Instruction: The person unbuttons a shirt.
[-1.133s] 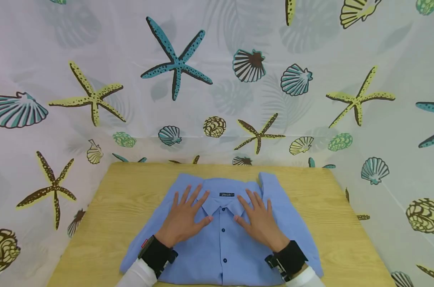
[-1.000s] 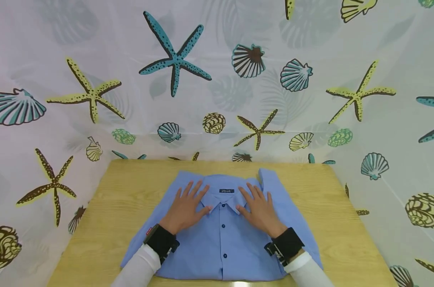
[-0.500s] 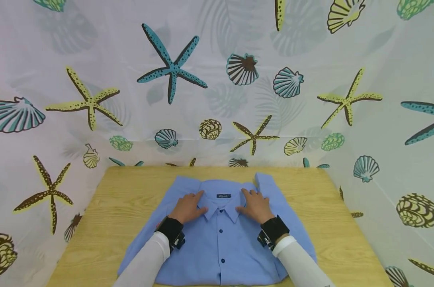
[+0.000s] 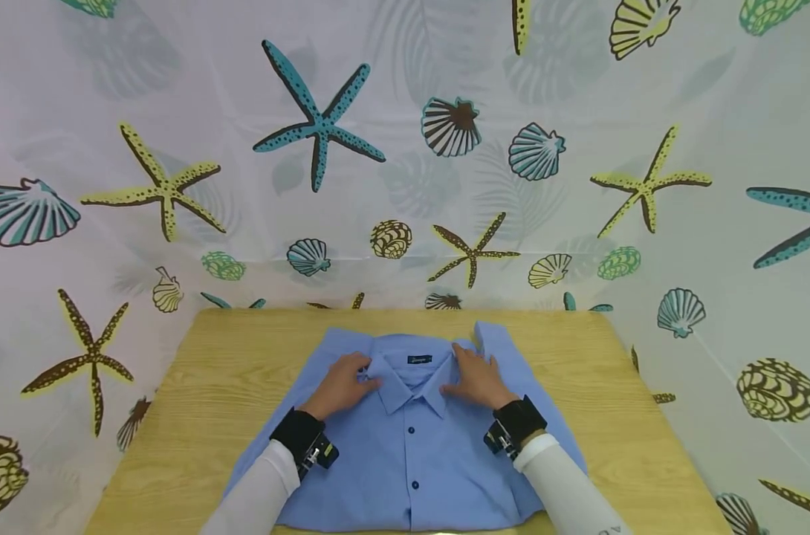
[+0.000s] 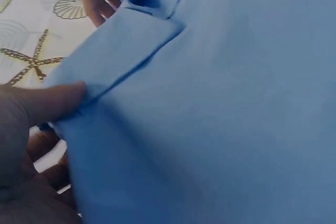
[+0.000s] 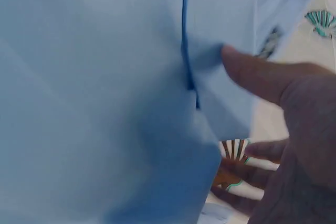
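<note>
Shell-printed cloth [image 4: 405, 171] backs a wood-grain desk [image 4: 244, 353]. We find left hand [image 4: 338, 383] and right hand [image 4: 480, 377] pinching opposite sides of the collar [image 4: 394, 394] on a blue shirt [image 4: 461, 468], front-up on the desk. We judge it light, soft, easily creased; best held by its stiffer collar. Buttons [image 4: 415, 484] are dark.

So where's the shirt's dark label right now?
In the head view, the dark label sits just below centre, inside the collar, between the left hand and right hand.
</note>
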`<action>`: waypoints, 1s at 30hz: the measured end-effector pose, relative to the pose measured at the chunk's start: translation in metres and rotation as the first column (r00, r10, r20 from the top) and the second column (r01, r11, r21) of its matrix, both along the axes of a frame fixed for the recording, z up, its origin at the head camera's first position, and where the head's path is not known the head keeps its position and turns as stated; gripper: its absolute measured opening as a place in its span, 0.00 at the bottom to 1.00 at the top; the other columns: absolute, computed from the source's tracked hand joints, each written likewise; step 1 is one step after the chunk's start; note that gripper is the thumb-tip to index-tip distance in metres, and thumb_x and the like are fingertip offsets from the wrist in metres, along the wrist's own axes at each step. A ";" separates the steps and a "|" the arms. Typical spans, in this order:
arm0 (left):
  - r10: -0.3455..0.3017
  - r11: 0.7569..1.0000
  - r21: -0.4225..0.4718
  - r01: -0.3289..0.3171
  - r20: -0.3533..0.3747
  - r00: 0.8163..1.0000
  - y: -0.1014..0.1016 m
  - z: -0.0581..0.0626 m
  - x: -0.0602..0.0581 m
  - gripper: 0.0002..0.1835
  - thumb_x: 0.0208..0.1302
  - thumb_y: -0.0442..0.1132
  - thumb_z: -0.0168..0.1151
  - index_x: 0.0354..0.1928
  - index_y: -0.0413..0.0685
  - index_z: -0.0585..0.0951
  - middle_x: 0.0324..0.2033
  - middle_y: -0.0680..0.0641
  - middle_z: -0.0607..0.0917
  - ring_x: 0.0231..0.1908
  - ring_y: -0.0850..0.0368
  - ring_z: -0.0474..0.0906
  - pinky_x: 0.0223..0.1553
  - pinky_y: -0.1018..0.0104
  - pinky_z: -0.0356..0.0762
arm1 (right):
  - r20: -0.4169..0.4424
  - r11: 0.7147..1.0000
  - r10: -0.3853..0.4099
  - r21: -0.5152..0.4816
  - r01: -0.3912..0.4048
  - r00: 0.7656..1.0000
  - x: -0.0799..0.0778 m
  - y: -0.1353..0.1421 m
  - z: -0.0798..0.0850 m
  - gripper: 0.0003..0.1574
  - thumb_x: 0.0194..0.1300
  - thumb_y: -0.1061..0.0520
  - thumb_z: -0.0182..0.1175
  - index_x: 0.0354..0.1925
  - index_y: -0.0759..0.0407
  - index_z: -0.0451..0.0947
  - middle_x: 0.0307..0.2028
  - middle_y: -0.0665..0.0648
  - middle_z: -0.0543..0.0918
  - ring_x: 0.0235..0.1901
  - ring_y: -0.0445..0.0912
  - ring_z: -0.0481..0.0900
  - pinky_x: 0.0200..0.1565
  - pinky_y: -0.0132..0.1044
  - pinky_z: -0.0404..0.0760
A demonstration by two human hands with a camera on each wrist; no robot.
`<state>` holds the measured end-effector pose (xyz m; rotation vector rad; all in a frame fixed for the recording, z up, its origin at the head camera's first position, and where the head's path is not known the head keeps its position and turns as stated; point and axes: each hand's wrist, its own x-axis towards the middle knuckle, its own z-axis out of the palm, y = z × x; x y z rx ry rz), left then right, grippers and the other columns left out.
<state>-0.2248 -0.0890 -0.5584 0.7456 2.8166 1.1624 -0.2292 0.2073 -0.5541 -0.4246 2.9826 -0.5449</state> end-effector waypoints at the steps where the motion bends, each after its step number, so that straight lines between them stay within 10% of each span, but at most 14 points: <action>1: -0.023 1.000 0.012 0.023 -0.019 1.000 -0.001 0.005 0.002 0.07 0.59 0.45 0.63 0.34 0.54 0.75 0.30 0.55 0.74 0.33 0.58 0.69 0.34 0.57 0.69 | 0.002 0.999 0.023 -0.024 -0.023 1.000 -0.001 0.003 0.001 0.55 0.49 0.40 0.68 0.66 0.61 0.56 0.57 0.62 0.72 0.57 0.57 0.66 0.56 0.68 0.53; 8: -0.151 0.985 0.081 0.150 0.009 0.988 -0.014 0.035 0.026 0.08 0.65 0.45 0.57 0.44 0.60 0.72 0.35 0.58 0.76 0.35 0.62 0.71 0.37 0.61 0.72 | -0.008 0.936 0.215 -0.282 -0.209 0.977 0.002 0.024 0.013 0.17 0.53 0.44 0.67 0.32 0.51 0.74 0.30 0.49 0.74 0.30 0.43 0.70 0.33 0.41 0.71; 12: -0.175 0.982 0.073 0.176 -0.009 0.984 -0.022 0.049 0.042 0.08 0.68 0.47 0.53 0.47 0.60 0.70 0.30 0.60 0.73 0.30 0.64 0.69 0.31 0.64 0.70 | -0.064 0.887 0.261 -0.379 -0.265 0.963 0.023 0.028 0.037 0.09 0.63 0.46 0.58 0.42 0.43 0.73 0.27 0.43 0.73 0.29 0.39 0.71 0.32 0.40 0.73; 18: -0.168 0.984 0.049 0.173 -0.080 0.982 -0.033 0.088 0.065 0.07 0.68 0.51 0.50 0.44 0.64 0.69 0.19 0.61 0.62 0.18 0.66 0.63 0.23 0.68 0.65 | -0.233 0.891 0.248 -0.327 -0.316 0.940 0.057 0.026 0.087 0.03 0.69 0.47 0.51 0.39 0.42 0.67 0.16 0.43 0.58 0.16 0.37 0.62 0.20 0.34 0.65; 24: -0.176 0.980 0.052 0.191 -0.207 0.962 -0.042 0.140 0.092 0.04 0.67 0.50 0.52 0.33 0.66 0.71 0.15 0.62 0.55 0.13 0.68 0.56 0.17 0.71 0.57 | -0.428 0.862 0.291 -0.271 -0.429 0.856 0.094 0.025 0.152 0.10 0.66 0.57 0.55 0.32 0.42 0.66 0.15 0.41 0.56 0.14 0.33 0.60 0.17 0.29 0.60; 30: -0.252 0.952 0.079 0.295 -0.344 0.905 -0.049 0.203 0.133 0.07 0.63 0.39 0.59 0.37 0.62 0.73 0.15 0.63 0.56 0.14 0.71 0.55 0.15 0.75 0.57 | -0.586 0.765 0.357 -0.263 -0.588 0.728 0.134 0.024 0.220 0.10 0.62 0.63 0.57 0.35 0.48 0.71 0.18 0.40 0.56 0.16 0.30 0.60 0.19 0.23 0.61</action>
